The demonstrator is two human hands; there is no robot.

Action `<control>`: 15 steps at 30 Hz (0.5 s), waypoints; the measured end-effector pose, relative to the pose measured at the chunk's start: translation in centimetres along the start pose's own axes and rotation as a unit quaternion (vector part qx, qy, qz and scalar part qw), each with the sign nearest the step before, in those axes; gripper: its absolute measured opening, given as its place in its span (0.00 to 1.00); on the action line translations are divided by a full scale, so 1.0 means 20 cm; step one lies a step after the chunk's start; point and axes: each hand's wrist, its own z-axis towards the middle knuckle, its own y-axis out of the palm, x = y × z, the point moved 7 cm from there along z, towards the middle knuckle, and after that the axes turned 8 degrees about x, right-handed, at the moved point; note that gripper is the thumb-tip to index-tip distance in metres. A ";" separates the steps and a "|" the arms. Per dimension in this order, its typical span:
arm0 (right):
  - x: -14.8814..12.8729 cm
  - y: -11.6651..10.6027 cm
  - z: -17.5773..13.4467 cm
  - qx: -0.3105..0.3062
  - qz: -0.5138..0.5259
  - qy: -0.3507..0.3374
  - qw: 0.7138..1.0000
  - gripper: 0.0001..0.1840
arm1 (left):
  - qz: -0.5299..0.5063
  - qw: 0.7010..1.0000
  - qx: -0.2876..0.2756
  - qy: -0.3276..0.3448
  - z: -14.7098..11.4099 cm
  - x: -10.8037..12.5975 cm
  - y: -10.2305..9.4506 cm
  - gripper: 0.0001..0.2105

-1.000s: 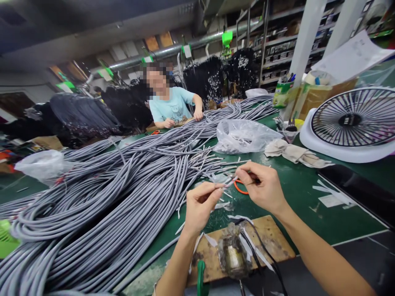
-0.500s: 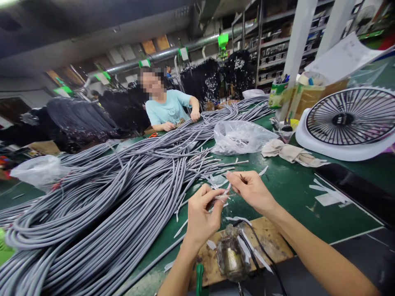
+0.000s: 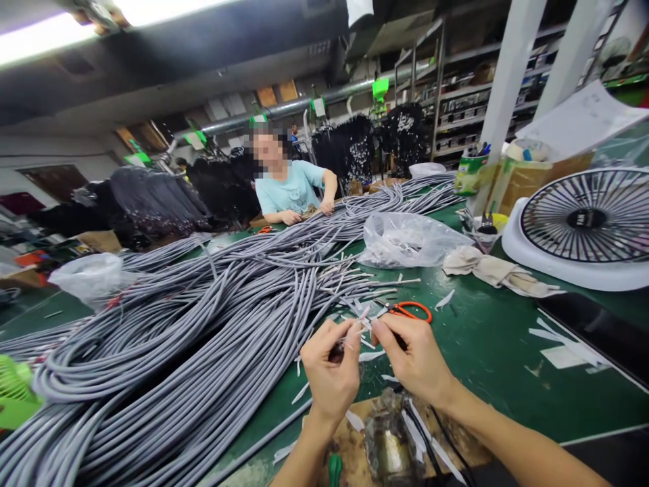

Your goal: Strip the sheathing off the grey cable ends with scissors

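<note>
Hands (image 3: pixel 332 365) w/ wire (image 3: pixel 364 329), clr bag (image 3: pixel 440 237) (wht bits (image 3: pixel 398 247))

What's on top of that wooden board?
On the wooden board sit a grimy, metal-looking lump, black cords and pale strips. The left forearm hides part of the board; anything under the lump is covered.

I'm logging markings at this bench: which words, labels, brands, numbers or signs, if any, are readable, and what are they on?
None can be read with certainty.
Fan hub: light lettering, too small.
Green can: label blurred.
White sheet: faint marks, illegible.
</note>
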 end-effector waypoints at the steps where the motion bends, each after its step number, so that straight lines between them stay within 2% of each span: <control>1: 0.00 0.00 0.00 0.005 0.002 0.001 1.000 0.17 | 0.005 1.000 -0.002 0.008 -0.01 0.01 0.00 0.05; 5: 0.00 -0.02 0.00 0.029 0.005 0.007 1.000 0.18 | 0.009 1.000 0.016 0.002 -0.01 0.00 -0.01 0.06; 8: -0.02 -0.01 0.00 0.019 -0.001 -0.003 1.000 0.19 | 0.005 0.999 0.033 -0.019 -0.01 -0.01 -0.03 0.06; 12: -0.02 0.00 -0.01 0.008 -0.014 -0.007 1.000 0.19 | 0.021 0.999 0.034 0.009 -0.01 0.00 -0.03 0.05; 15: -0.01 0.01 -0.01 0.004 -0.022 -0.003 1.000 0.19 | 0.043 0.997 0.056 0.041 -0.01 0.02 -0.04 0.05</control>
